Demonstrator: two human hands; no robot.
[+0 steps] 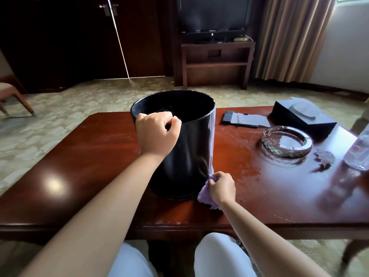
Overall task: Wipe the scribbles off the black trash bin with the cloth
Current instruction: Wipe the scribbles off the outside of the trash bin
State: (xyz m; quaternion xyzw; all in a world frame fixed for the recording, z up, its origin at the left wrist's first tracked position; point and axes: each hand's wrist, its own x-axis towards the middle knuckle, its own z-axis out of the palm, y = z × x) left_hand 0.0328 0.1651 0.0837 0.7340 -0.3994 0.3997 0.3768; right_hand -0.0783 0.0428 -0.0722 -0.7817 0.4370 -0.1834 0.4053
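On the wooden table (99, 156) sit a glass ashtray (287, 142), black tissue box (303, 118), remote (227, 117) and plastic bottle (358, 152).

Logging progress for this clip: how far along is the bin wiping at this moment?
Under way. The left hand grips the rim of the black trash bin, steadying it upright on the table. The right hand holds the purple cloth against the bin's lower right side. No scribbles are discernible on the glossy wall facing the camera, though glare hides detail; the far side is unseen, so completion cannot be confirmed.
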